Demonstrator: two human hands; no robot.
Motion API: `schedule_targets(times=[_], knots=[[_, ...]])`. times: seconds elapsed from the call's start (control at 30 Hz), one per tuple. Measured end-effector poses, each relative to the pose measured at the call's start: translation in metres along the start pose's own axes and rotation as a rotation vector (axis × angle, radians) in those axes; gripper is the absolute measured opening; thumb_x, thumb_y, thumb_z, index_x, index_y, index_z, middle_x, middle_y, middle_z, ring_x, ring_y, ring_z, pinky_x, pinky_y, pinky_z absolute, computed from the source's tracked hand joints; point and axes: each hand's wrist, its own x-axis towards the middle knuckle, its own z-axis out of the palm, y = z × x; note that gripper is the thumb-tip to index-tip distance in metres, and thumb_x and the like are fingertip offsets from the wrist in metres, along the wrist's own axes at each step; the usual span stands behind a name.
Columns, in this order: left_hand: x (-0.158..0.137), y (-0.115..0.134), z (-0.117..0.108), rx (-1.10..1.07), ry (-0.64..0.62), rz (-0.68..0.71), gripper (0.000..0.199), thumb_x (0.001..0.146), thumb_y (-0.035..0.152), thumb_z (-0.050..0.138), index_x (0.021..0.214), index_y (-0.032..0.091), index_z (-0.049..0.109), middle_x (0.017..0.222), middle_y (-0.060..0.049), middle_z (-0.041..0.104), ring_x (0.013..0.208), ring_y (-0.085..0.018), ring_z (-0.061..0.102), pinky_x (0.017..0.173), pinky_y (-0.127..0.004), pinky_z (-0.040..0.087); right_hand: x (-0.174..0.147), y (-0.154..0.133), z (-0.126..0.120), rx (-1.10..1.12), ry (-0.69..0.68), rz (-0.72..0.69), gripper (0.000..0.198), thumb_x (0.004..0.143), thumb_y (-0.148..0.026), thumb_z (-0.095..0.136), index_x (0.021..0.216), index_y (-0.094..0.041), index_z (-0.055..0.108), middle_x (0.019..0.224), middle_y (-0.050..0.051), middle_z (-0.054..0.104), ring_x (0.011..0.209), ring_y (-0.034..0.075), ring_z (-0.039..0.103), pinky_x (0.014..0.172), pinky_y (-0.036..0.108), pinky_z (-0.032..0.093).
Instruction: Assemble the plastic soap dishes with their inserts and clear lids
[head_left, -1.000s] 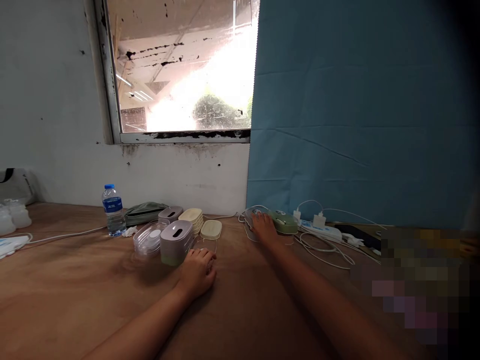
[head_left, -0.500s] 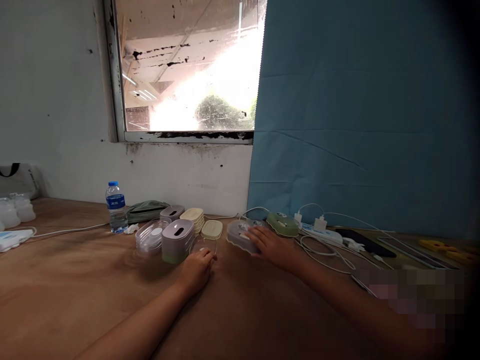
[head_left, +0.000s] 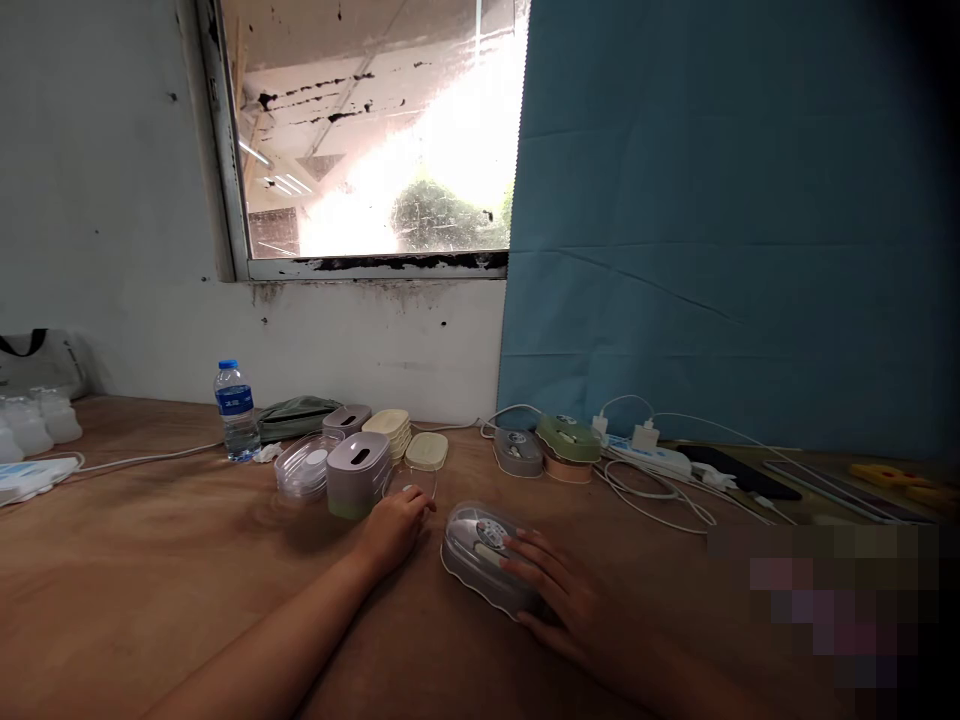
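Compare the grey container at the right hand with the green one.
The grey container is nearer the camera; the green container is farther back, atop an orange container. The right hand grips the grey one, while the green one is untouched. Both are oblong with rounded ends.

One left hand (head_left: pixel 397 527), one right hand (head_left: pixel 574 600). Boxes — two grey boxes (head_left: pixel 471 562), one green box (head_left: pixel 568 440), one orange box (head_left: pixel 568 471). Two purple tubs (head_left: pixel 355 475), one water bottle (head_left: pixel 237 410), one pouch (head_left: pixel 300 417), one window (head_left: pixel 367 150). Cream lids (head_left: pixel 427 452): one alone, one stack (head_left: pixel 388 427) — layers uncountable.

No text seems legible on box sticker (head_left: pixel 492 533) or bottle label (head_left: pixel 236 401).
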Motion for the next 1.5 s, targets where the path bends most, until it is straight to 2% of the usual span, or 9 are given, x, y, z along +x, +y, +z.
schedule_targets(times=[0.17,0.4,0.53,0.67,0.83,1.03,1.17,1.33,1.5], knots=[[0.0,-0.001,-0.001,-0.037,-0.001,0.016,0.024,0.081,0.011,0.036,0.09,0.02,0.057,0.093,-0.002,0.058,0.082,-0.013,0.056,0.072,-0.023,0.042,-0.004,0.002,-0.007,0.084,-0.026,0.034,0.045,0.077,-0.02,0.049,0.121,-0.025,0.045,0.131,0.005,0.04,0.125,0.026,0.027,0.1,0.046,0.031],[0.0,0.002,-0.005,-0.035,0.07,0.044,0.02,0.081,0.018,0.04,0.091,0.02,0.057,0.096,-0.006,0.057,0.089,-0.017,0.053,0.08,-0.031,0.042,-0.005,0.014,-0.011,0.298,0.066,0.108,0.022,0.069,-0.019,0.054,0.091,-0.021,0.051,0.115,0.009,0.049,0.114,0.025,0.041,0.095,0.042,0.036],[-0.005,0.027,-0.015,-0.085,0.162,0.061,0.026,0.078,0.029,0.047,0.103,0.02,0.051,0.106,-0.008,0.053,0.102,-0.022,0.048,0.089,-0.039,0.037,-0.003,0.017,-0.007,0.419,0.127,0.225,0.053,0.064,-0.024,0.063,0.112,-0.021,0.04,0.127,0.012,0.037,0.119,0.027,0.035,0.096,0.042,0.034],[-0.013,0.059,-0.02,-0.277,0.053,0.067,0.047,0.076,0.039,0.05,0.116,0.019,0.038,0.113,-0.009,0.05,0.105,-0.021,0.048,0.089,-0.036,0.04,-0.003,0.024,-0.001,0.577,0.071,0.324,0.086,0.06,-0.034,0.071,0.13,-0.021,0.023,0.133,0.013,0.032,0.121,0.028,0.034,0.098,0.044,0.031],[-0.017,0.064,-0.006,-0.43,-0.082,0.094,0.08,0.06,0.047,0.065,0.124,0.018,0.026,0.124,-0.012,0.042,0.111,-0.024,0.044,0.091,-0.036,0.04,-0.003,0.031,0.003,0.823,0.125,0.373,0.074,0.062,-0.039,0.07,0.124,-0.021,0.035,0.125,0.012,0.045,0.114,0.026,0.043,0.094,0.041,0.037],[-0.015,0.052,0.0,-0.547,-0.082,0.088,0.087,0.057,0.045,0.068,0.125,0.02,0.021,0.127,-0.013,0.036,0.11,-0.023,0.044,0.085,-0.034,0.044,0.003,0.032,0.003,0.941,0.204,0.431,0.062,0.063,-0.043,0.069,0.118,-0.023,0.046,0.124,0.009,0.048,0.115,0.026,0.043,0.096,0.043,0.036],[-0.016,0.05,-0.01,-0.492,-0.108,0.096,0.082,0.056,0.047,0.068,0.122,0.02,0.028,0.124,-0.011,0.039,0.107,-0.022,0.045,0.081,-0.032,0.045,0.003,0.042,0.006,0.968,0.386,0.567,0.061,0.068,-0.045,0.064,0.122,-0.026,0.042,0.128,0.007,0.045,0.117,0.025,0.041,0.099,0.045,0.032],[-0.016,0.046,-0.02,-0.31,-0.191,0.253,0.036,0.066,0.048,0.059,0.09,0.021,0.055,0.091,-0.003,0.059,0.085,-0.017,0.054,0.076,-0.029,0.042,0.001,0.058,0.01,1.336,0.521,0.726,0.051,0.076,-0.053,0.049,0.117,-0.025,0.041,0.115,0.008,0.056,0.1,0.025,0.057,0.092,0.045,0.039],[-0.014,0.041,-0.018,-0.244,-0.139,0.391,0.031,0.071,0.049,0.054,0.08,0.02,0.06,0.077,-0.002,0.062,0.076,-0.015,0.056,0.074,-0.028,0.039,0.003,0.056,0.002,1.578,0.461,0.83,0.053,0.081,-0.062,0.024,0.107,-0.021,0.042,0.091,0.011,0.067,0.073,0.027,0.066,0.056,0.037,0.051]])
